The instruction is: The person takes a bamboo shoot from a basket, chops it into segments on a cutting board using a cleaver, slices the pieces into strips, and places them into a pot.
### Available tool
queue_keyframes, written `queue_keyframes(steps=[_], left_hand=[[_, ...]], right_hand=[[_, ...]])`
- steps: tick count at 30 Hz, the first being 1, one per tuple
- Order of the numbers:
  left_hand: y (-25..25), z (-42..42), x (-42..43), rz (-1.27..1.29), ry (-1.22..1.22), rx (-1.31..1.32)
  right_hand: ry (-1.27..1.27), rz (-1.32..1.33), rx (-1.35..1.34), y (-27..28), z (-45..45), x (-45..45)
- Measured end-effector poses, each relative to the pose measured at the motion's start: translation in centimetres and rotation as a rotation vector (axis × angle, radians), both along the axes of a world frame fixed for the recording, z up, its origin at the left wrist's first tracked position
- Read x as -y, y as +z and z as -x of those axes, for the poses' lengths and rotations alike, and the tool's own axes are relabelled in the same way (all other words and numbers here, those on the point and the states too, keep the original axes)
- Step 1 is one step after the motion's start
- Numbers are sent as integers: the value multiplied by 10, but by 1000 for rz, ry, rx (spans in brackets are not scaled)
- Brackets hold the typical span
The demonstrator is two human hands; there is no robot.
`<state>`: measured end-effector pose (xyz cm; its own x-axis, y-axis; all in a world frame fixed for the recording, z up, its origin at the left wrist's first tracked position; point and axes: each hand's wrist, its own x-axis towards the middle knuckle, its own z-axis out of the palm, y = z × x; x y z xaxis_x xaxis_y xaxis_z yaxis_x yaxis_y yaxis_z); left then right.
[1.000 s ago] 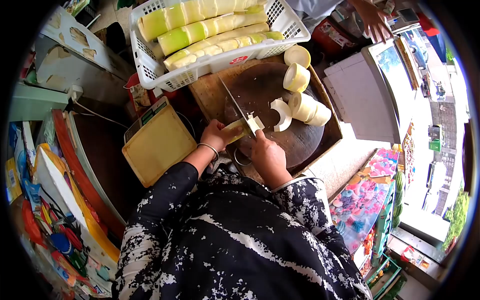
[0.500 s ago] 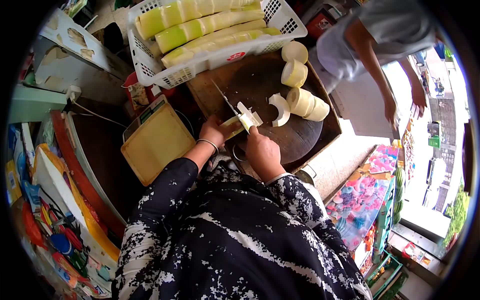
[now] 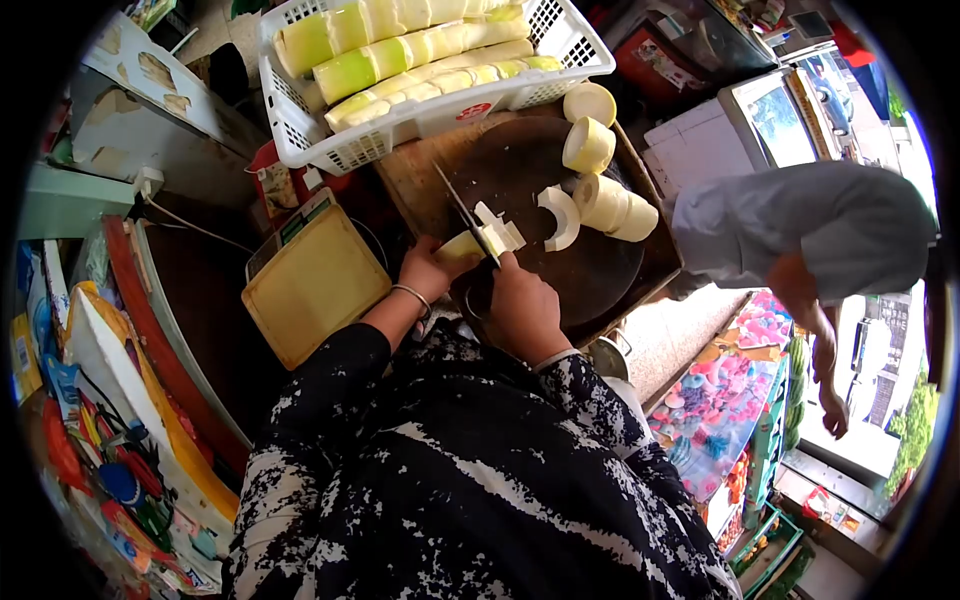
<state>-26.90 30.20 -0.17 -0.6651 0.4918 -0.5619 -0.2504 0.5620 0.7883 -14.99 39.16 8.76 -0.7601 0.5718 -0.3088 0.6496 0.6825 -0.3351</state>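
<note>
My right hand (image 3: 525, 312) is closed around the handle of a knife (image 3: 463, 208). The blade points away from me and leans left across a pale piece of bamboo shoot (image 3: 461, 246), which my left hand (image 3: 430, 270) grips from the left side. White cut slices (image 3: 500, 230) lie just right of the blade on a dark round chopping board (image 3: 490, 160). Further right is a curved, hollow chunk (image 3: 562, 220), and beyond it thick cylindrical chunks (image 3: 602, 204) line the board's right side. My fingers hide the knife handle and part of the held piece.
A white plastic basket (image 3: 365, 150) of long peeled shoots (image 3: 415, 50) stands behind the board. To the left sits a scale (image 3: 315, 280) with a yellowish tray. A person in grey (image 3: 800, 230) is at the right, near a flower-patterned surface (image 3: 720, 410).
The knife blade has swung slightly, now showing darker over the held piece. My hands stay nearly in place. The other person has moved down and right, nearer the board's right edge.
</note>
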Motion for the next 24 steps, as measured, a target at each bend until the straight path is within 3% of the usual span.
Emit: queue_keyframes(steps=[1, 5, 7, 16, 20, 22, 24], left_hand=[[0, 0, 2, -93, 17, 10], [6, 4, 0, -32, 82, 75], [9, 5, -3, -6, 25, -25], [14, -1, -15, 2, 196, -41], [19, 2, -15, 44, 163, 44], [8, 3, -14, 23, 143, -122], [7, 0, -16, 14, 165, -114]], right_hand=[[-41, 8, -54, -3, -2, -1], [-118, 7, -174, -2, -8, -8], [-93, 10, -161, 7, -11, -8], [-33, 28, -95, 18, -17, -10], [-18, 35, -91, 15, -16, -12], [-15, 27, -98, 9, -12, -14], [-3, 32, -35, 3, -1, -16]])
